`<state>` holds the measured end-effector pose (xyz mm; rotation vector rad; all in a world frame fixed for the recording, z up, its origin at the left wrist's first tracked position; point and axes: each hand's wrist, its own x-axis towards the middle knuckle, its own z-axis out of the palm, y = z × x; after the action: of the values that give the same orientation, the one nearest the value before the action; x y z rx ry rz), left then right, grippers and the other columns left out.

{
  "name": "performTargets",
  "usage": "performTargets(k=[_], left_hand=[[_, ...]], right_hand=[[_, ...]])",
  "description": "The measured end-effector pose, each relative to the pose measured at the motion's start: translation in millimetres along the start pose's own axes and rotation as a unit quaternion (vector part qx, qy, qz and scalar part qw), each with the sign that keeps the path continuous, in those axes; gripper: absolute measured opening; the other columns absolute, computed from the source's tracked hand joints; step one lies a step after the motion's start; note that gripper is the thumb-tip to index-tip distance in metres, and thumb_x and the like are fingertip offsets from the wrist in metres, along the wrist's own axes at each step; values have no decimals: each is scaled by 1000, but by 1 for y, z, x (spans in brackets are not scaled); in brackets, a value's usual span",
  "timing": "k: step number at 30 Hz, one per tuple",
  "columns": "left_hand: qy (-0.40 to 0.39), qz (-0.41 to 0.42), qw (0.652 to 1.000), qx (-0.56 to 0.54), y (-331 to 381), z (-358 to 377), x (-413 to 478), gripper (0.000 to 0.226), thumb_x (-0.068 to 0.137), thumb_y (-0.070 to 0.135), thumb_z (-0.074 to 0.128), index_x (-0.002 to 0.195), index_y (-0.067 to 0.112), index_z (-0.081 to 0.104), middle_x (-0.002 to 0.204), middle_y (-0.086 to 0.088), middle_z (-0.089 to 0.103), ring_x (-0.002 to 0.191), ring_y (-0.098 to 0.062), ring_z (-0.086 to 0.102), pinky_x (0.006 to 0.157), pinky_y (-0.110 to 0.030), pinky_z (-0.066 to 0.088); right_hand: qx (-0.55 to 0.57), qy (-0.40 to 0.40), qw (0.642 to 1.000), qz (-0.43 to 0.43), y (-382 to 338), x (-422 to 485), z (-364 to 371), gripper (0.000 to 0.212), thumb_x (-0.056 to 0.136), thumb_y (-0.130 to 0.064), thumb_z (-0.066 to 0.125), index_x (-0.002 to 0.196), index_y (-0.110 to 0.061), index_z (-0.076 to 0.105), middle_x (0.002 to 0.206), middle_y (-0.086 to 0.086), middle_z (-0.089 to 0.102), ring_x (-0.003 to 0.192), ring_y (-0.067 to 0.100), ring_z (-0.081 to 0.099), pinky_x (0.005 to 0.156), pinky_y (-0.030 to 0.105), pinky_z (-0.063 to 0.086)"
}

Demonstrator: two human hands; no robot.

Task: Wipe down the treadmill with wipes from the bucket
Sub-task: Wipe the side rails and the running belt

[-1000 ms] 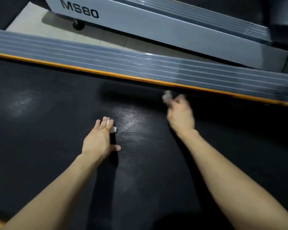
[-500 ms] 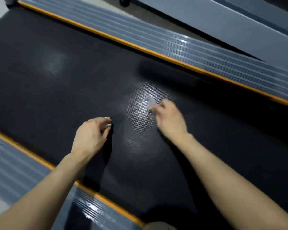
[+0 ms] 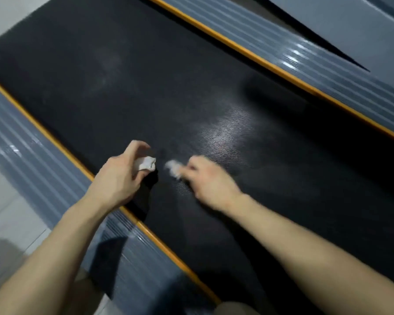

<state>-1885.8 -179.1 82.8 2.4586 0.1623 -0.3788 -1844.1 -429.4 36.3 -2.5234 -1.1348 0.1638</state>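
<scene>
Down at the near side of the belt, the left hand (image 3: 117, 178) had its grip pinched shut on a small crumpled white wipe (image 3: 146, 163), which stuck out from the fingertips toward 3 o'clock. Just beside it, at 3 o'clock, the right hand (image 3: 208, 180) was curled with its grip closed on a second wipe (image 3: 173, 168), blurred and pale, poking out toward 9 o'clock. The two wads nearly faced each other, close but apart, with a narrow strip of belt between them. Both looked small, bunched and soft, more like scraps than open sheets.

Outward from the hands, the black treadmill belt (image 3: 168, 76) ran its long axis from 11 o'clock to 5 o'clock. Most unwiped belt seemed to lie toward 11 and 1 o'clock of the grips, with the right hand nearer the far side. A shiny patch (image 3: 228, 128) sat at 1 o'clock of the right hand. Orange-edged grey side rails (image 3: 32, 160) bordered the belt; the left hand was nearer the near rail. No bucket was in view.
</scene>
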Motion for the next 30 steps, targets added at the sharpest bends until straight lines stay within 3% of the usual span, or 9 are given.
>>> performTargets(k=[5, 7, 9, 13, 16, 20, 23, 27, 30], left_hand=[[23, -30, 999, 25, -29, -27, -2, 37, 97, 18, 72, 128, 30, 55, 118, 2, 76, 104, -28, 71, 87, -45, 58], [30, -43, 997, 55, -47, -30, -3, 28, 95, 16, 74, 117, 28, 60, 104, 0, 77, 96, -30, 72, 75, -41, 54], [40, -56, 995, 77, -62, -28, -5, 24, 93, 15, 75, 109, 27, 62, 95, -2, 75, 92, -34, 70, 69, -39, 47], [48, -72, 992, 91, -77, -22, -7, 23, 91, 11, 71, 109, 24, 66, 107, -4, 74, 101, -34, 67, 73, -37, 42], [56, -51, 993, 88, -84, -25, -10, 26, 89, 8, 70, 109, 24, 65, 106, -3, 69, 101, -32, 66, 77, -39, 46], [106, -53, 989, 85, -104, -40, -18, 27, 87, 6, 71, 106, 24, 65, 107, -3, 63, 100, -34, 65, 80, -49, 55], [135, -93, 983, 85, -121, -42, -22, 23, 90, 9, 75, 106, 23, 67, 113, -1, 57, 100, -33, 63, 79, -50, 57], [138, -96, 983, 79, -128, -35, -20, 19, 91, 8, 76, 102, 22, 72, 112, 0, 52, 96, -32, 62, 74, -48, 57], [151, -91, 981, 78, -131, -36, -14, 16, 90, 7, 76, 96, 21, 75, 106, 1, 51, 85, -27, 59, 71, -45, 55]], right_hand=[[-1, 115, 944, 311, 83, 26, -34, 21, 104, -21, 57, 121, -24, 69, 103, 1, 50, 89, 23, 55, 78, 48, 57], [-1, 86, 969, 231, 43, 25, -18, 26, 102, -14, 59, 124, -22, 69, 105, 3, 51, 88, 23, 54, 79, 46, 57], [58, -22, 998, 30, -17, 12, 8, 33, 96, -6, 62, 125, -20, 69, 109, 7, 54, 96, 28, 55, 86, 43, 53], [53, -182, 941, -281, -51, 27, 17, 31, 92, -6, 62, 121, -13, 70, 112, 9, 59, 98, 28, 54, 81, 38, 46], [-1, -134, 962, -238, -12, 93, 9, 28, 96, -10, 62, 121, -19, 70, 110, 8, 57, 98, 29, 55, 72, 40, 51], [-10, -82, 996, -37, 16, 157, 8, 22, 103, -16, 59, 121, -23, 68, 111, 4, 50, 102, 26, 54, 79, 48, 58], [37, -153, 975, -154, -12, 114, 8, 34, 103, -14, 57, 133, -29, 64, 110, 2, 48, 95, 17, 47, 84, 38, 52], [33, -326, 827, -457, -35, 73, -1, 19, 103, -18, 56, 119, -20, 66, 109, 5, 54, 97, 25, 53, 81, 40, 51], [-20, -210, 899, -384, -17, 154, 19, 17, 101, -20, 54, 111, -17, 67, 106, 8, 55, 96, 28, 54, 76, 38, 46]])
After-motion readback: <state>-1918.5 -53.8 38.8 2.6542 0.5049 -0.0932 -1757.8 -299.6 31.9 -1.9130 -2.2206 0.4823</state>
